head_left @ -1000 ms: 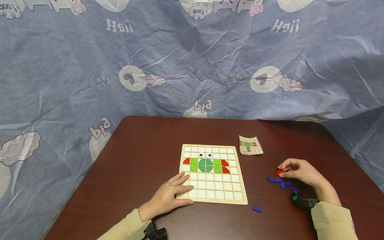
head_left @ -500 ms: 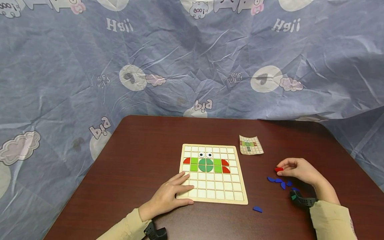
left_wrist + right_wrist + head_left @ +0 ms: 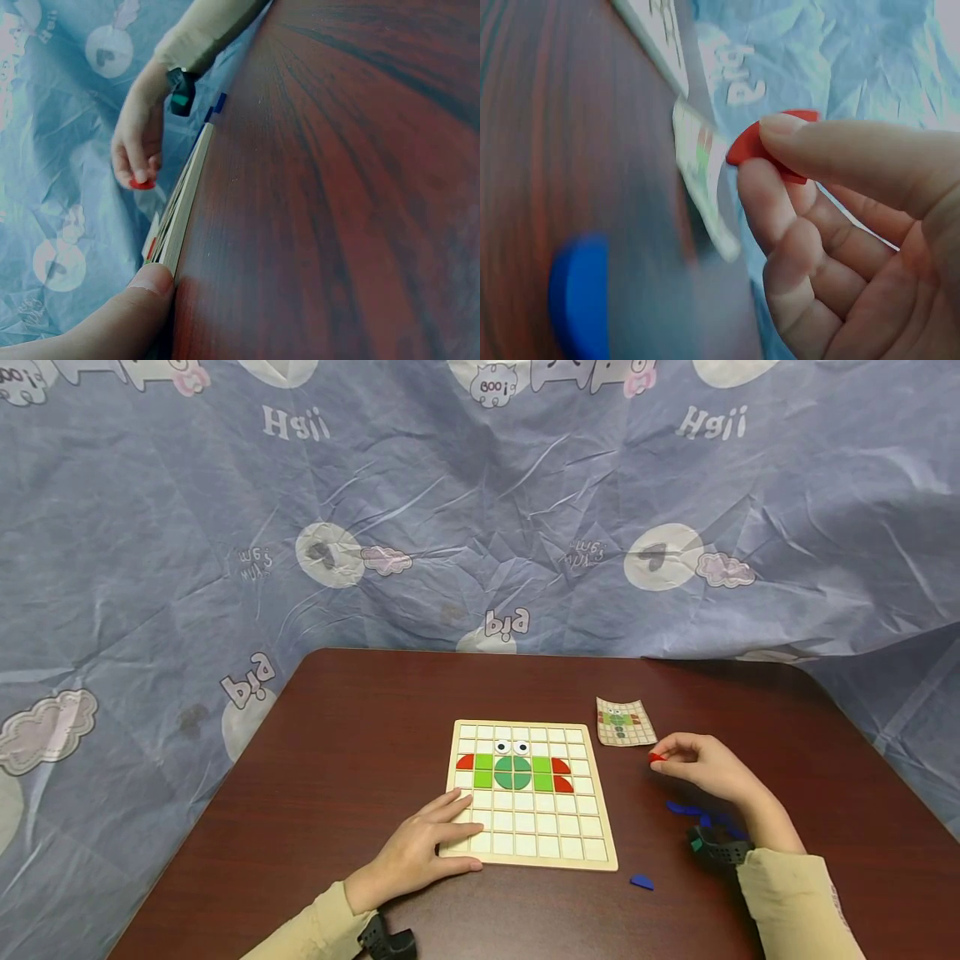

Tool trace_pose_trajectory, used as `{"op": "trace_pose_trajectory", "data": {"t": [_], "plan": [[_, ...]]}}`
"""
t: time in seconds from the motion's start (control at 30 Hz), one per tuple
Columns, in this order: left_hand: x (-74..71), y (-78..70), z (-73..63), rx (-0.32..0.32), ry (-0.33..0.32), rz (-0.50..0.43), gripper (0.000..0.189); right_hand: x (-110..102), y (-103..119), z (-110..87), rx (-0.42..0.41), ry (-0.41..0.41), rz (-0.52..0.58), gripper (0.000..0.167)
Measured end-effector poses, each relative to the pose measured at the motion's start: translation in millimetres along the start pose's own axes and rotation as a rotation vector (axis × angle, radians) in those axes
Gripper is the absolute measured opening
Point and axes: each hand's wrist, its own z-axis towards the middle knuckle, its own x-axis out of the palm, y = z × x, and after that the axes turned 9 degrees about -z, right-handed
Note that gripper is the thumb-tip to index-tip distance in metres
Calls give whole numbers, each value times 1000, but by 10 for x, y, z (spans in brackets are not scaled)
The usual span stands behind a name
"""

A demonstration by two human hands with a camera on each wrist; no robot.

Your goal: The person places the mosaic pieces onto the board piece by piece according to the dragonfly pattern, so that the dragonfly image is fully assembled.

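Between thumb and fingers my right hand (image 3: 705,767) pinches a red quarter-circle piece (image 3: 746,146), raised above the table to the right of the board. My left hand (image 3: 420,847) lies with spread fingers on the lower left corner of the wooden grid board (image 3: 536,862); the left wrist view shows its thumb (image 3: 154,281) against the board's edge. On the board sit two eye pieces (image 3: 512,747), a green circle of quarter pieces (image 3: 513,772), light green squares (image 3: 542,774) on both sides, one red quarter piece (image 3: 465,762) at left and two red ones (image 3: 562,775) at right.
A pattern card (image 3: 626,724) with a curled edge lies beyond the board, near the right hand. Several blue pieces (image 3: 684,809) are partly hidden by the right wrist strap (image 3: 720,847). One blue half-round piece (image 3: 642,882) lies nearer the front. A printed cloth (image 3: 480,510) hangs behind the table.
My right hand has moved left and away from me, carrying the red piece from beside the blue pieces toward the pattern card. The left hand has stayed on the board.
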Motion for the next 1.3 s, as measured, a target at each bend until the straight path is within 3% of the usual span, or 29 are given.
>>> {"op": "trace_pose_trajectory", "data": {"t": [0.1,0.27,0.8,1.3], "plan": [[3,4,-3,5,1,2,49,58,124,92,-30,32,62,26],[0,2,-1,9,-3,1,49,167,350,251,-38,35,56,33],[-4,-7,2,8,-5,9,48,636,1002,633,-71,66,175,20],[-12,-4,3,-4,10,-5,48,1087,1379,828,-90,107,150,15]]}}
